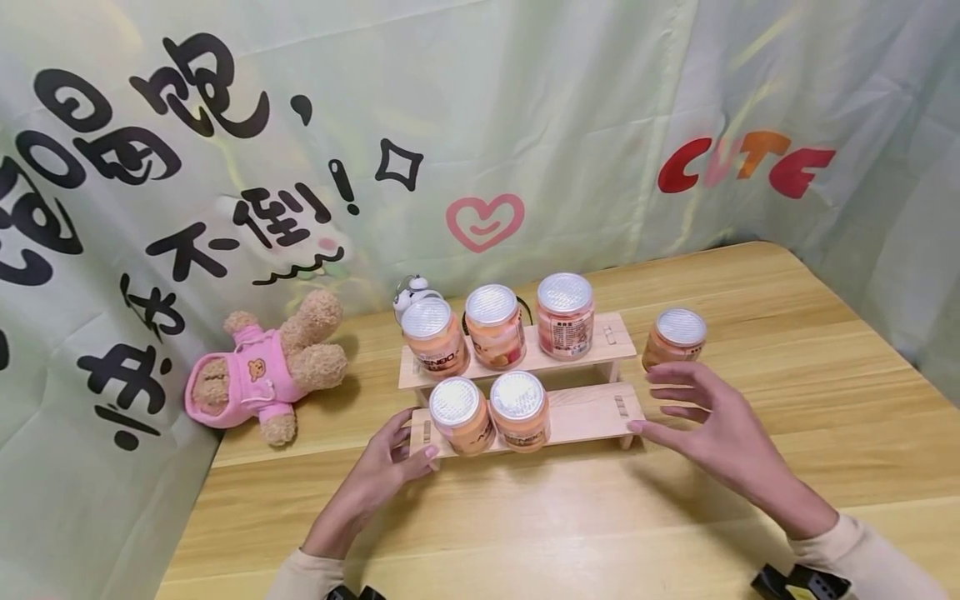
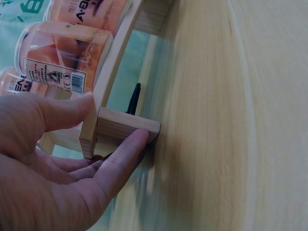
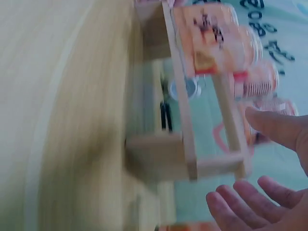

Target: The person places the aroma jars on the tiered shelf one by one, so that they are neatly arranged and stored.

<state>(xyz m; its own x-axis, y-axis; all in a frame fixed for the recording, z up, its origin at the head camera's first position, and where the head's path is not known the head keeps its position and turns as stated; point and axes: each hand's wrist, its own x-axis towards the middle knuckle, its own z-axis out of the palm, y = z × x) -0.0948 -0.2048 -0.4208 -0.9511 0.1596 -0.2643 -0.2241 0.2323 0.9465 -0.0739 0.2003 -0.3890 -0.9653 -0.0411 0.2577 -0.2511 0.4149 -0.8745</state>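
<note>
A two-tier wooden display rack (image 1: 581,417) stands on the table and bears several orange-pink jars with silver lids. Two jars, one of them this jar (image 1: 519,417), sit on the lower step, and three, including this jar (image 1: 566,321), on the upper. My left hand (image 1: 386,458) grips the left end of the lower step; in the left wrist view its thumb lies on top and its fingers (image 2: 130,154) reach the end and underside. My right hand (image 1: 712,421) is held with fingers apart beside the rack's right end, holding nothing. Just beyond it stands a single jar (image 1: 678,333).
A teddy bear in a pink hoodie (image 1: 258,371) lies on the table (image 1: 540,525) to the left. Behind the rack's upper left is a small white object (image 1: 411,290), partly hidden. A printed curtain (image 1: 585,150) hangs along the table's back and sides.
</note>
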